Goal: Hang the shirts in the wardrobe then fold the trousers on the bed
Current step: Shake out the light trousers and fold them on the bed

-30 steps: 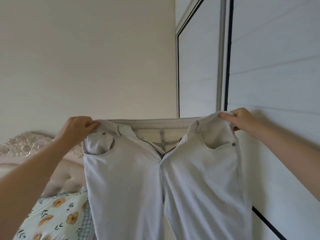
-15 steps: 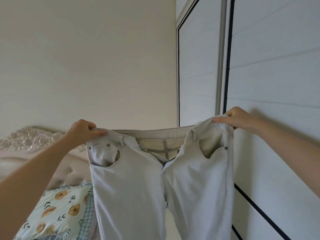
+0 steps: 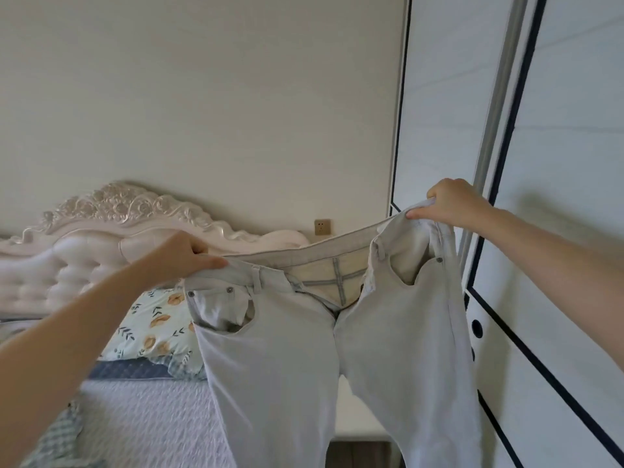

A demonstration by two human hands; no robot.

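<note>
Both hands are clamped on the waistband (image 3: 337,244). The left hand (image 3: 184,255) pinches one end of the pale grey jeans (image 3: 388,332), thumb laid along the top. The right hand (image 3: 452,204) grips the other end and rides higher, so the band slopes up to the right. The fly is open and the front faces the person.

The 2 legs (image 3: 280,400) hang straight down from the grip and run out of the bottom of the frame, so the long axis is vertical. I can't tell whether the hems touch anything.

Here's what the lay-down turns on, as I read it. The bed (image 3: 152,434) sits below and to the left, so the left hand is the nearer one. The jeans have to swing that way and go flat.

The bed is quilted and lilac-grey on top, with a floral pillow (image 3: 155,325) against a carved, tufted headboard (image 3: 111,211). A wall socket (image 3: 322,227) shows just above the band. The white wardrobe door (image 3: 574,163), trimmed in dark lines, stands just beside the right hand.
</note>
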